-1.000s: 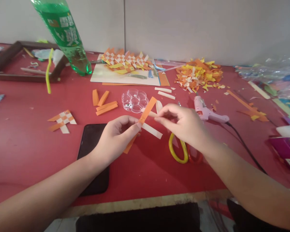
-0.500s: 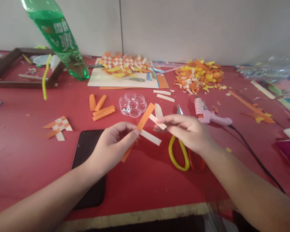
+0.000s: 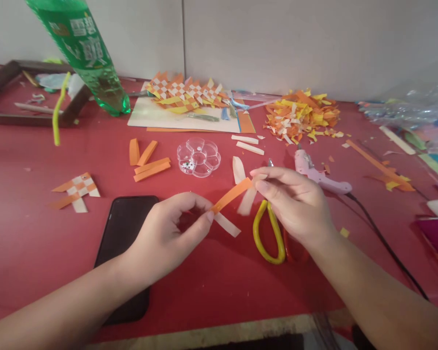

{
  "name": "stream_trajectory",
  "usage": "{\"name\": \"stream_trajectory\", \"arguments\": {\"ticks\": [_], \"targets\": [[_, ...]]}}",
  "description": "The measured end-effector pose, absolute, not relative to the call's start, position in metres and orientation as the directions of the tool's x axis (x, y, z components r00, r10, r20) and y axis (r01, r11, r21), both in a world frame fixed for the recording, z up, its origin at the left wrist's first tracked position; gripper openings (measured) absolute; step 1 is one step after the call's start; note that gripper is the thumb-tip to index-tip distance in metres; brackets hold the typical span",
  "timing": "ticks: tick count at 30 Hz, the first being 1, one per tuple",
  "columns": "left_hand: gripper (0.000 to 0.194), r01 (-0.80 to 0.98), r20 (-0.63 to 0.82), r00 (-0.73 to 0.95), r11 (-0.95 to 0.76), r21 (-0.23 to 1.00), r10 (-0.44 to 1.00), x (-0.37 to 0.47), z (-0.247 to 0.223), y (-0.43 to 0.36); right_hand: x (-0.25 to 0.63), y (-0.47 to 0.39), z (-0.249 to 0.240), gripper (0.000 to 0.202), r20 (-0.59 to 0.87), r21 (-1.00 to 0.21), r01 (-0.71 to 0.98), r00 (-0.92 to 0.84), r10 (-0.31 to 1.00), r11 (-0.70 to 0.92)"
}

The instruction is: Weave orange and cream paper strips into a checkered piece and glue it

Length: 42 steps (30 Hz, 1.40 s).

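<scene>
My left hand [image 3: 182,231] pinches an orange paper strip [image 3: 232,194] near its lower end, where a cream paper strip [image 3: 228,226] sticks out to the right. The thumb and forefinger of my right hand [image 3: 294,206] are closed on another cream strip [image 3: 247,200] at the upper end of the orange one. How the strips cross at the right fingertips is partly hidden. Partly under my right hand lie scissors with yellow and red handles [image 3: 256,238]. Behind the held strips lies a loose cream loop [image 3: 238,169].
A phone [image 3: 131,223] and a woven paper fish [image 3: 81,187] lie left. Folded orange strips [image 3: 151,169] and a clear flower-shaped tray [image 3: 215,163] are behind. A pink glue gun [image 3: 323,180], its cord, and a scrap pile [image 3: 302,114] are right. A green bottle [image 3: 87,53] stands back left.
The orange strip has swung from steep to a lower slant toward the right. My right hand has brought its cream strip to the orange strip's upper end and turned it downward.
</scene>
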<state>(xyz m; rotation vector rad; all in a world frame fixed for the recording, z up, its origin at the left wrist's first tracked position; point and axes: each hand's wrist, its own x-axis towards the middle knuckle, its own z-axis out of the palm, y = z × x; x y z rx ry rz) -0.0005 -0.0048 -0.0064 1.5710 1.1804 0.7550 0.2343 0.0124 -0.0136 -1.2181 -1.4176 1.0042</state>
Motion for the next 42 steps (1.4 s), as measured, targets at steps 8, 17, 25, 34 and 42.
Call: {"name": "stream_trajectory", "arguments": {"ticks": [8, 17, 25, 34, 42], "targets": [[0.011, 0.381, -0.057, 0.337, -0.081, 0.921, 0.940, 0.000, -0.005, -0.005, 0.231, 0.013, -0.004, 0.036, 0.100, -0.965, 0.243, -0.003, 0.995, 0.098], [0.011, 0.448, -0.095, 0.294, -0.050, 0.893, 0.951, 0.002, -0.003, -0.005, 0.229, 0.011, -0.001, 0.035, 0.151, -0.944, 0.299, 0.013, 0.988, 0.140], [0.008, 0.446, -0.051, 0.277, -0.081, 0.892, 0.959, -0.002, -0.005, -0.006, 0.230, 0.009, -0.006, 0.032, 0.195, -0.938, 0.302, 0.061, 0.979, 0.168], [0.007, 0.449, -0.021, 0.278, -0.111, 0.887, 0.960, 0.001, -0.005, -0.005, 0.227, 0.007, -0.006, 0.031, 0.238, -0.928, 0.309, 0.068, 0.969, 0.207], [0.007, 0.445, -0.029, 0.288, -0.107, 0.889, 0.957, 0.000, -0.004, -0.006, 0.225, 0.006, -0.006, 0.032, 0.288, -0.906, 0.346, 0.086, 0.954, 0.242]]}}
